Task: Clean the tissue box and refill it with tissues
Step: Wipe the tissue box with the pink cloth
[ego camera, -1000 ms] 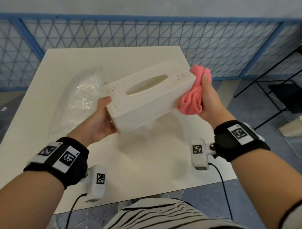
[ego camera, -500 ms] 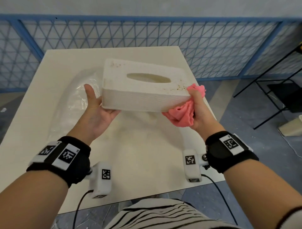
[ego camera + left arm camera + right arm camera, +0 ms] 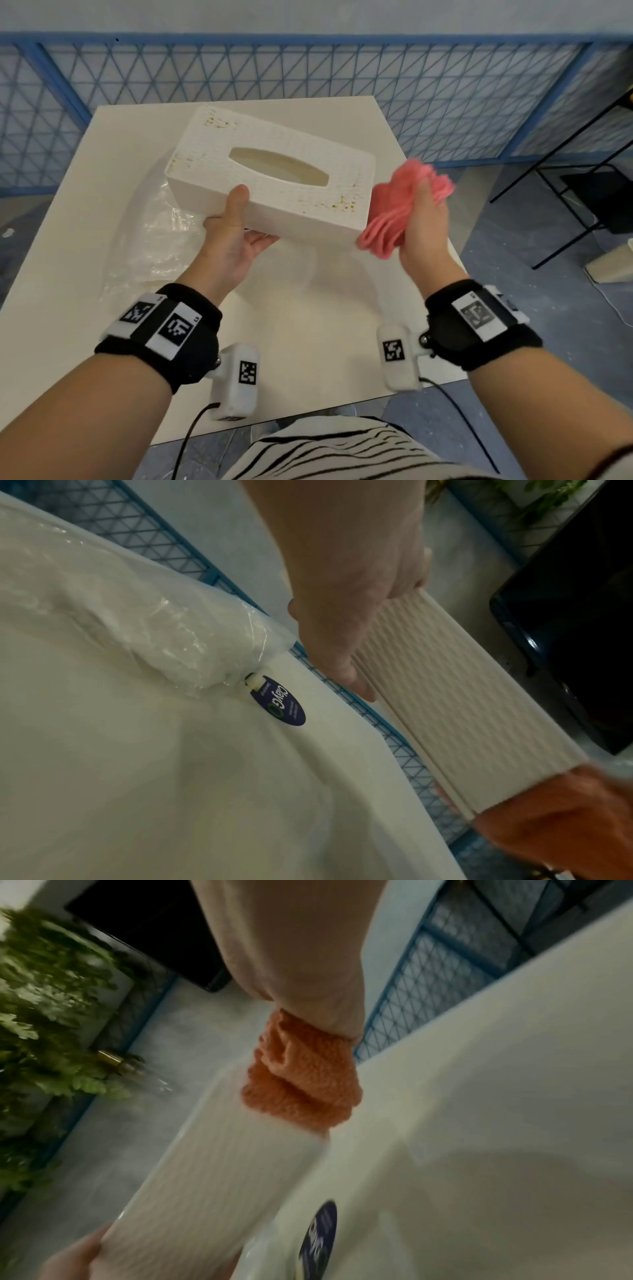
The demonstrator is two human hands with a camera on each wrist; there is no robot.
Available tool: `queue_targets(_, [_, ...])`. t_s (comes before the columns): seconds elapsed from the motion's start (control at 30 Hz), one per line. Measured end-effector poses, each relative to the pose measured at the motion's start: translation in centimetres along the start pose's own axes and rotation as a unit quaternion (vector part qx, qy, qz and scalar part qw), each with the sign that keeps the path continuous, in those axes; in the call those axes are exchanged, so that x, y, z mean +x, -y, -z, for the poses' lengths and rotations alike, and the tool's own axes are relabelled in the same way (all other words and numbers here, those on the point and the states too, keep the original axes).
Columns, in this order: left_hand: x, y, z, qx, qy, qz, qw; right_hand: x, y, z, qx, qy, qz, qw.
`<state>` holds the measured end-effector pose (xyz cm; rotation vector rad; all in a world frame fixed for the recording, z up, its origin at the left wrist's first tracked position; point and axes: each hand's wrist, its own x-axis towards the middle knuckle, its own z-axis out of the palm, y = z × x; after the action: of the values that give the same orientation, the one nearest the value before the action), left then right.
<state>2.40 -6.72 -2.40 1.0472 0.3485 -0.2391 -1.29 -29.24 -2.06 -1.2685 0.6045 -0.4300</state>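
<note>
Gripping one tissue box point(image 3: 270, 178), left hand point(image 3: 236, 240); right hand point(image 3: 423, 226) fingers clutch one pink cloth point(image 3: 394, 212).

Black wristbands point(image 3: 161, 337) with white tags, striped shirt point(image 3: 342, 448).

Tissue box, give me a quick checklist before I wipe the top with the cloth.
1. Left hand holds the tissue box off the table: ok.
2. Right hand grips the pink cloth: ok.
3. Cloth touching the box's right end: ok.
4. Box top clean: not ok, brown specks near the right corner and the far left edge.
5. Box empty inside: cannot tell beyond the slot.
6. Refill pack in plastic wrap lies on the table: ok.
</note>
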Motion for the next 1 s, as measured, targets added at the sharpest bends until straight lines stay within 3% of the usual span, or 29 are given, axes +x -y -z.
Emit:
queue_targets(0.03, [-0.1, 0.1, 0.2, 0.01, 0.002, -0.007, 1.0, 0.0, 1.2, 0.1, -0.02, -0.008, 0.052, 0.998])
queue_targets(0.1, [-0.4, 0.4, 0.0, 0.026, 0.014, -0.01, 1.0, 0.0, 2.5, -0.6, -0.117, 0.05, 0.167, 0.978])
queue_targets(0.17, [-0.6, 0.8, -0.3, 0.028, 0.038, -0.007, 0.999, 0.2, 1.7, -1.0, -0.291, 0.136, 0.251, 0.913])
queue_targets(0.23, [-0.8, 1.1, -0.3, 0.035, 0.045, -0.012, 0.998, 0.7, 0.0, -0.7, -0.403, 0.138, 0.31, 0.85])
queue_targets(0.33, [-0.9, 1.5, -0.2, 0.038, 0.033, -0.016, 0.999, -0.4, -1.6, 0.2, -0.401, 0.145, 0.366, 0.827])
queue_targets(0.43, [-0.5, 1.5, -0.5, 0.022, 0.008, -0.028, 0.999, -5.1, -2.9, -0.1, -0.367, 0.222, 0.447, 0.785])
queue_targets(0.6, [-0.2, 1.4, -0.9, 0.013, -0.002, -0.024, 1.0, -4.3, -2.8, 0.6, -0.475, 0.285, 0.46, 0.694])
queue_targets(0.63, [-0.1, 1.3, -0.9, 0.005, -0.001, -0.02, 1.0, -3.7, -2.4, 0.8, -0.49, 0.287, 0.45, 0.69])
queue_targets(0.67, [0.0, 1.3, -0.8, 0.002, 0.001, -0.018, 1.0, -3.2, -2.0, 1.0, -0.486, 0.295, 0.424, 0.705])
queue_targets(0.73, [0.0, 1.1, -0.9, 0.012, 0.004, -0.023, 1.0, -3.2, -1.3, 0.8, -0.421, 0.284, 0.363, 0.781])
queue_targets(0.8, [0.0, 1.2, -0.9, 0.026, -0.005, -0.029, 0.999, -4.2, -1.3, 0.4, -0.367, 0.253, 0.338, 0.829])
queue_targets(1.0, [-0.5, 2.4, -2.1, 0.062, -0.013, -0.034, 0.997, -7.0, -2.9, -2.6, -0.323, 0.288, 0.389, 0.814])
